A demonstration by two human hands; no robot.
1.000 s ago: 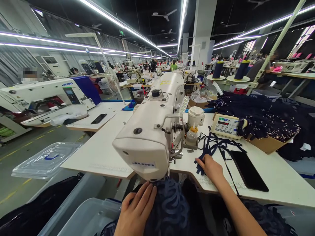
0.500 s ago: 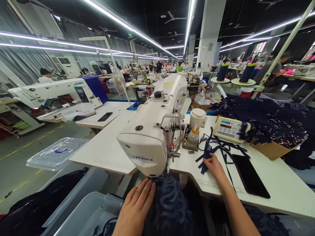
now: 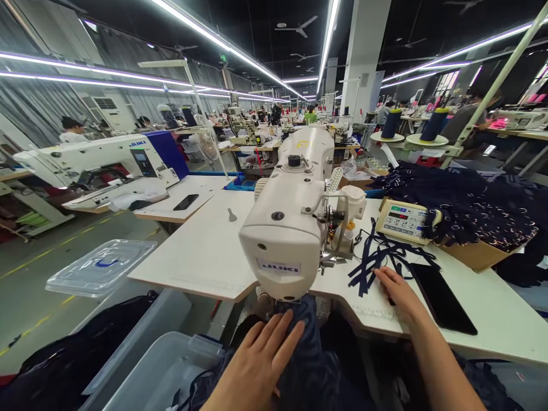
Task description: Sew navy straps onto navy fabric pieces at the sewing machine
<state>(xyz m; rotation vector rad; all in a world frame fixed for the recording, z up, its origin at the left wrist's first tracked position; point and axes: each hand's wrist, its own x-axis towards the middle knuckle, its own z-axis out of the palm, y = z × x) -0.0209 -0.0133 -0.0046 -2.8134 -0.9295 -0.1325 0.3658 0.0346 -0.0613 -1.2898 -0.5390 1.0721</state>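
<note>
A white JUKI sewing machine (image 3: 291, 228) stands on the white table (image 3: 205, 257) in front of me. My left hand (image 3: 261, 359) lies flat, fingers stretched out, on dark navy lace fabric (image 3: 312, 365) just below the machine head. My right hand (image 3: 396, 288) rests on the table to the right of the machine, its fingertips on a bunch of navy straps (image 3: 377, 260). Whether those fingers pinch a strap I cannot make out.
A black phone (image 3: 443, 297) lies right of my right hand. Behind it are a control panel (image 3: 402, 220) and a cardboard box heaped with navy garments (image 3: 466, 211). A clear bin (image 3: 158, 377) sits at lower left. Other machines and workers fill the hall.
The view has shifted, so the machine now sits more to the right. My right hand stays on the navy straps; my left hand still lies on the lace, fingers spread a little wider.
</note>
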